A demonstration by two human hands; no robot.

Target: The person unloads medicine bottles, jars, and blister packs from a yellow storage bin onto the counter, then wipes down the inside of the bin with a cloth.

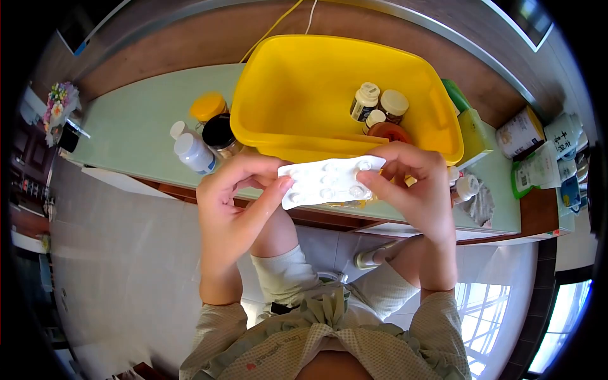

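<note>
With the blister pack [329, 182] as the dial's centre, two white bottles [195, 155] stood between 9 and 10 o'clock on the pale counter [126, 126]. Beside them, at 10, were a yellow-lidded jar [208, 106] and a dark-lidded jar [220, 132], bunched by the tub's wall, presumably to stay within reach.

The left hand [234, 199] pinched the pack's 9 o'clock end between thumb and fingers. The pack hung in front of the counter's near edge, its blisters facing up; gripping only the ends probably left most of them uncovered to look at. (Whether every blister held a tablet, I could not tell.)

Behind it, at 12 o'clock, the yellow tub [297, 88] was largely bare; its contents gathered towards 1 o'clock: three white-capped bottles [365, 101] and a reddish round thing [389, 131], perhaps a lid.

The right hand [418, 183] was clamped on the pack's 3 o'clock end, likely to keep it level. Further towards 3 stood another white-capped bottle [467, 185] beside a crumpled clear bag [481, 209].
</note>
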